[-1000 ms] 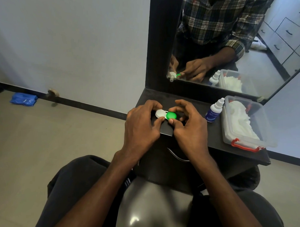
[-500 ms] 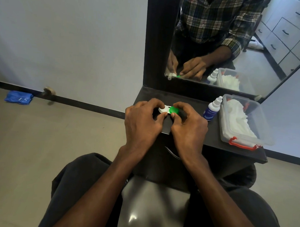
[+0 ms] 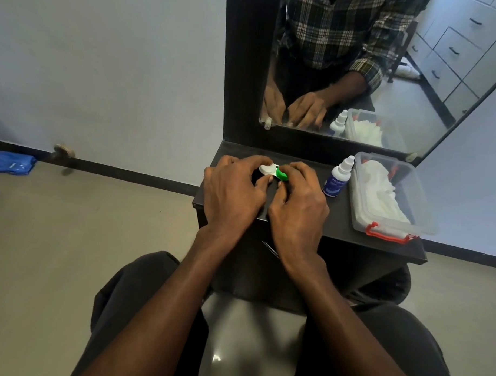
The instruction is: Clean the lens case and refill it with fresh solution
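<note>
Lens case (image 3: 273, 172) near shelf (image 3: 341, 219) back edge, left hand (image 3: 232, 193), right hand (image 3: 299, 202) gripping

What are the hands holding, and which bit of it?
Both hold the lens case. The left hand pinches the white cap end; the right hand grips the green cap end.

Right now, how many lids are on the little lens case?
2. The white cap is on the left, under the left hand; the green cap is on the right, under the right hand.
</note>
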